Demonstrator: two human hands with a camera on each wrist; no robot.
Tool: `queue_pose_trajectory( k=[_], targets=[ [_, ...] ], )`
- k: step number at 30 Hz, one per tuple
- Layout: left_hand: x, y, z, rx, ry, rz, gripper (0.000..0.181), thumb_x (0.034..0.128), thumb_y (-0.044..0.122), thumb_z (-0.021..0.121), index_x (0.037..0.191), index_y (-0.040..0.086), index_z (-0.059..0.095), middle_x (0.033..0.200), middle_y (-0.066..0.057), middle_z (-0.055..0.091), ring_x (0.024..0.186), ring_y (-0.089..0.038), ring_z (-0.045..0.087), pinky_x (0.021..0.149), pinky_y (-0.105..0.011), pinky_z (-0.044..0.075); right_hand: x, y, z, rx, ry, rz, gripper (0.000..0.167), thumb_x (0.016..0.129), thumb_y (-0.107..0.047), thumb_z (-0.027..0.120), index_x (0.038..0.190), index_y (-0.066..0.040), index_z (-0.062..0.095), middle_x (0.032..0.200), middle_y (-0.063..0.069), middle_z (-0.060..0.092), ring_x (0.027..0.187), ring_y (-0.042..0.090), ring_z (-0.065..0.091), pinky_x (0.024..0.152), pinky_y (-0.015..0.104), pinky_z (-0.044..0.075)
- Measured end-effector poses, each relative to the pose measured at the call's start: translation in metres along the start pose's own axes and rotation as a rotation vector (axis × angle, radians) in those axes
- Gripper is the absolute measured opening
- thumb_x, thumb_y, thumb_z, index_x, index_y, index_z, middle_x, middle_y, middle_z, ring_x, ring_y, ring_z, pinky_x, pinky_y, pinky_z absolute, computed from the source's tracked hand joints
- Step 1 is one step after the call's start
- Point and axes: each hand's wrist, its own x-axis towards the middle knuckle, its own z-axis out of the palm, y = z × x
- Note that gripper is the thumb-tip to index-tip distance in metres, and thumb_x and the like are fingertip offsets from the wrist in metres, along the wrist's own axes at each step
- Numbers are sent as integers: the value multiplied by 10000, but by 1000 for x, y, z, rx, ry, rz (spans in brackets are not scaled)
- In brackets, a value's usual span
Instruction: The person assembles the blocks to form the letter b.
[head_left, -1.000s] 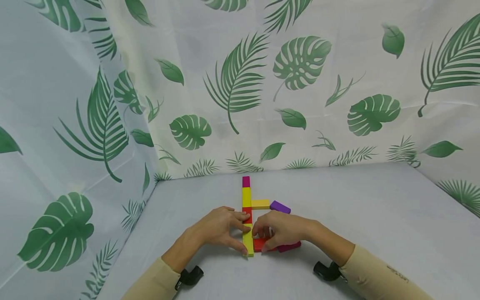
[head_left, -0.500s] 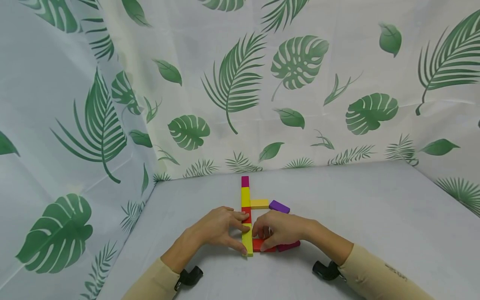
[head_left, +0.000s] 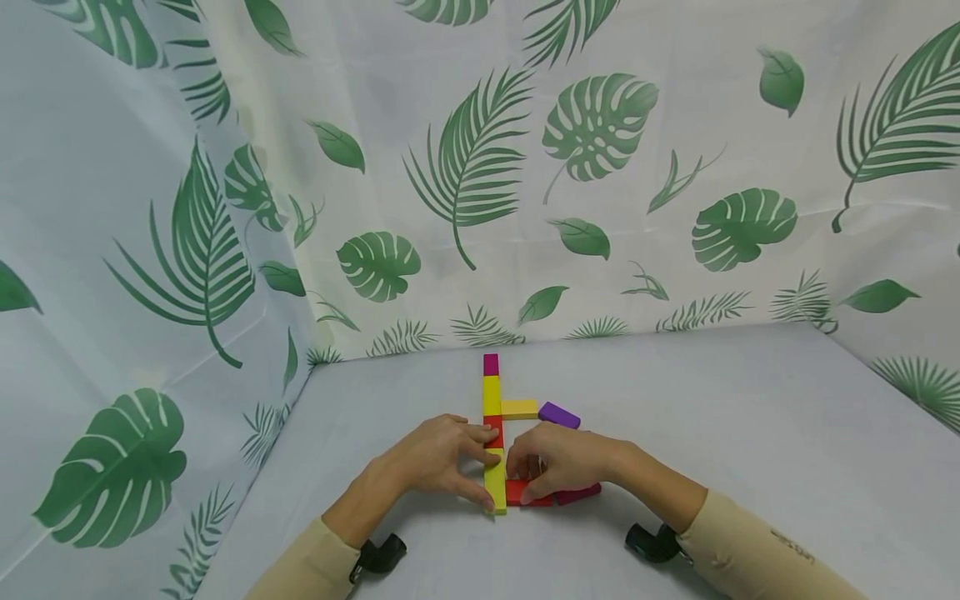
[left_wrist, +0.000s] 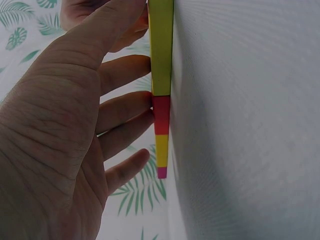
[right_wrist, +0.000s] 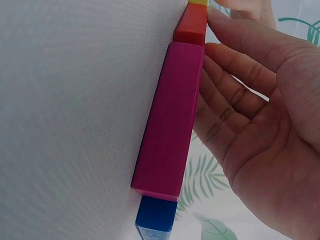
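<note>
A straight column of blocks runs away from me: a yellow block [head_left: 495,483] nearest, then a red block [head_left: 493,432], another yellow block [head_left: 491,395] and a magenta block [head_left: 491,364] at the far end. My left hand [head_left: 438,454] rests its thumb and nearly straight fingers along the column's left side and top. On the right, my right hand [head_left: 566,457] pinches a second red block [head_left: 537,497] between thumb and curled fingers. That block meets the near yellow one. Beyond it lie a dark magenta block [right_wrist: 170,115] and a blue block [right_wrist: 157,212].
A pale yellow block [head_left: 521,409] juts right from the column, with a purple block [head_left: 560,414] angled at its end. White tabletop [head_left: 712,392] surrounds the blocks. Behind stands a leaf-printed cloth [head_left: 480,167]; another hangs at the left.
Both hands and the blocks keep their places. Only the head view shifts slightly.
</note>
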Motion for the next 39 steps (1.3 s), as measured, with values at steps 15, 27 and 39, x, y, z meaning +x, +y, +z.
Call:
queue_pose_trajectory(
  k=[15,27,39],
  targets=[
    [0,0,0,3,2,-1,691,772,774,733,1271,296,764,1452,44,640,1375,-83,581,1182,-421,451,1,1,0,1,-7,2,212,903,-275,828,1089,-211,748,928,-116,697,833,5,611,794,185,558],
    [1,-1,2,-3,3,-8,699,769,789,721,1275,308,760,1461,51,632,1377,-89,580,1179,-425,454,0,0,1,-6,1,-10,206,898,-281,834,1076,-220,751,901,-135,683,808,5,604,769,187,559],
    [0,1,1,-5,-1,-9,697,771,785,723,1273,303,762,1457,48,635,1381,-75,574,1186,-429,448,0,3,2,-13,-1,-16,217,905,-300,826,1094,-225,752,929,-148,693,828,-3,613,784,187,563]
  ],
)
